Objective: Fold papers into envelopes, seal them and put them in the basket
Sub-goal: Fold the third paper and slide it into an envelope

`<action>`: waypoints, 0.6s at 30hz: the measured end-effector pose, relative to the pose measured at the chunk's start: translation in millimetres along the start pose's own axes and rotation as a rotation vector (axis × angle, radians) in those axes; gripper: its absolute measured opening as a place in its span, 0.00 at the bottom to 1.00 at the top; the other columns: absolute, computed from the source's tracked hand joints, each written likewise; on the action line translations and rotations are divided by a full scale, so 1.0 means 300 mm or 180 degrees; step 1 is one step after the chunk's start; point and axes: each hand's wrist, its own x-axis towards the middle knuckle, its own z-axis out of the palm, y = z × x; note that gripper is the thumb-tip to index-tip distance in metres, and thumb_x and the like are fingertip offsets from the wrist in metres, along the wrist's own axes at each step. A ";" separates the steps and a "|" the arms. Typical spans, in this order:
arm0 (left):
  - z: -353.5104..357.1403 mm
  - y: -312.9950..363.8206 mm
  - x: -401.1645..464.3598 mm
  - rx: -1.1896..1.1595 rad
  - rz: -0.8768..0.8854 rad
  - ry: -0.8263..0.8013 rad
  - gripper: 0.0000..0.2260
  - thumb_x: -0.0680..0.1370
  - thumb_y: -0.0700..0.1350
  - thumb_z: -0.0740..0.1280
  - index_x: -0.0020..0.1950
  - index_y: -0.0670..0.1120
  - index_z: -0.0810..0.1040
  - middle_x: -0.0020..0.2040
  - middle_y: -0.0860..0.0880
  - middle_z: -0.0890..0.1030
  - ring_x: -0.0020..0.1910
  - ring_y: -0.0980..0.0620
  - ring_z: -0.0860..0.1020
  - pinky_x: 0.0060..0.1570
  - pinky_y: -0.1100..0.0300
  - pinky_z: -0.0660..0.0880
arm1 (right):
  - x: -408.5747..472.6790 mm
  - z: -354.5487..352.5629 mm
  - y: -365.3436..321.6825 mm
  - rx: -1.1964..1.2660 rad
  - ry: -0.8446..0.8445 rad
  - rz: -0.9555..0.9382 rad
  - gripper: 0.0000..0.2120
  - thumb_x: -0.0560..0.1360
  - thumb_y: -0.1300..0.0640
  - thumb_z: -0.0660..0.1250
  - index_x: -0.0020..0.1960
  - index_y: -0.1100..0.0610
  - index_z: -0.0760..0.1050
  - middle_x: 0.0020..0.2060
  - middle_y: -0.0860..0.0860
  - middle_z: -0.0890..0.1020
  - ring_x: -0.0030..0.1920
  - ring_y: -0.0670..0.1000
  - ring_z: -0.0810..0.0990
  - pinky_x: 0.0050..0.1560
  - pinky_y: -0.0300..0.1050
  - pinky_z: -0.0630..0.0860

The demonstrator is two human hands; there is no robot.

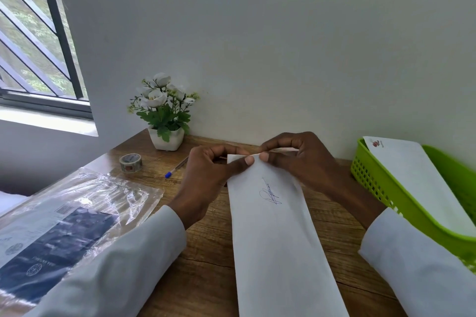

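- Two hands meet at the far end of a long white paper [273,234] at centre frame; the sheet lies lengthwise on the table [206,278], running from the hands down to the bottom edge, a blue signature face up.
- Left hand [208,175], just left of centre, pinches the paper's top edge, thumb on top, other fingers curled.
- Right hand [296,159], touching it from the right, pinches the same edge between thumb and forefinger.
- Step in hand, by the look of it: starting a fold at the far end, or opening an envelope's mouth; which cannot be told.
- Next move likely calls for squaring the edge and pressing a crease flat.
- Tape [130,163] waits at left of centre, apart from the hands.
- Green basket [381,188], right edge of frame, already holds one white envelope [417,177].
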 end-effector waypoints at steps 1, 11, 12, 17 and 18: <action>0.005 -0.002 -0.003 0.0055 0.0079 -0.0019 0.06 0.68 0.43 0.78 0.43 0.43 0.85 0.41 0.47 0.86 0.41 0.48 0.85 0.38 0.57 0.82 | -0.002 0.014 -0.008 -0.0041 -0.0060 -0.0023 0.03 0.72 0.54 0.75 0.45 0.48 0.86 0.44 0.43 0.86 0.49 0.41 0.83 0.55 0.43 0.77; -0.005 0.009 0.008 0.0176 0.0235 0.0252 0.09 0.64 0.47 0.79 0.38 0.43 0.85 0.37 0.45 0.86 0.37 0.45 0.84 0.38 0.54 0.81 | -0.002 0.012 -0.012 -0.0065 -0.0098 0.0002 0.04 0.72 0.55 0.75 0.40 0.48 0.84 0.35 0.38 0.84 0.39 0.35 0.80 0.45 0.35 0.72; -0.010 0.012 0.010 0.0178 0.0232 0.0274 0.10 0.64 0.48 0.79 0.38 0.43 0.85 0.37 0.46 0.86 0.37 0.46 0.84 0.37 0.54 0.81 | 0.000 0.003 -0.005 -0.0081 -0.0065 0.0033 0.04 0.73 0.56 0.75 0.40 0.49 0.84 0.35 0.39 0.84 0.39 0.36 0.81 0.45 0.34 0.72; -0.026 0.020 0.018 -0.0077 0.0192 0.0345 0.07 0.67 0.46 0.75 0.40 0.43 0.85 0.36 0.47 0.86 0.35 0.52 0.83 0.34 0.62 0.79 | 0.002 -0.045 0.032 -0.0097 0.0073 0.0166 0.03 0.73 0.58 0.74 0.41 0.51 0.84 0.39 0.43 0.86 0.42 0.36 0.81 0.44 0.22 0.70; -0.030 0.019 0.021 -0.0073 0.0180 0.0359 0.07 0.69 0.46 0.75 0.41 0.43 0.85 0.37 0.47 0.86 0.35 0.52 0.83 0.35 0.62 0.79 | 0.003 -0.055 0.041 -0.0124 0.0098 0.0177 0.03 0.73 0.57 0.74 0.41 0.51 0.84 0.38 0.43 0.86 0.42 0.35 0.81 0.44 0.20 0.69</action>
